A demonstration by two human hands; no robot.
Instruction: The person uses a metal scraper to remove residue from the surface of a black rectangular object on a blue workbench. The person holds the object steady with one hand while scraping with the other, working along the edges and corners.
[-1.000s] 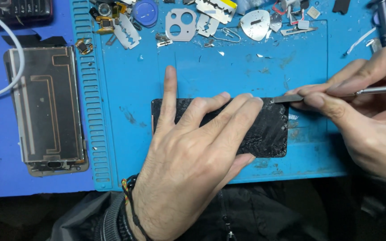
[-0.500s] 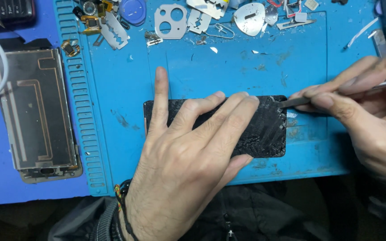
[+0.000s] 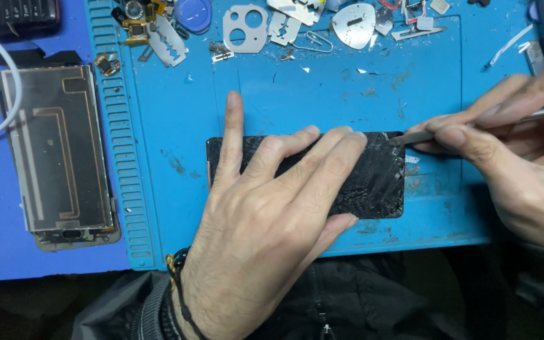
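My left hand [image 3: 272,214] lies flat with spread fingers on a black phone with a cracked screen [image 3: 376,182], pressing it onto the blue work mat [image 3: 322,94]. My right hand [image 3: 511,157] pinches a thin metal pry tool [image 3: 423,134] like a pen. The tool's flat tip touches the phone's top right corner. The left part of the phone is hidden under my left hand.
A second opened phone frame [image 3: 58,151] lies at the left, with a white cable [image 3: 4,82] beside it. Small metal parts, a camera bezel [image 3: 245,28], a razor blade [image 3: 168,44] and a blue round piece [image 3: 193,12] are strewn along the mat's far edge.
The view has shifted slightly, so everything sits a little further left in the picture. My right hand and the tool tip stay at the phone's top right corner.
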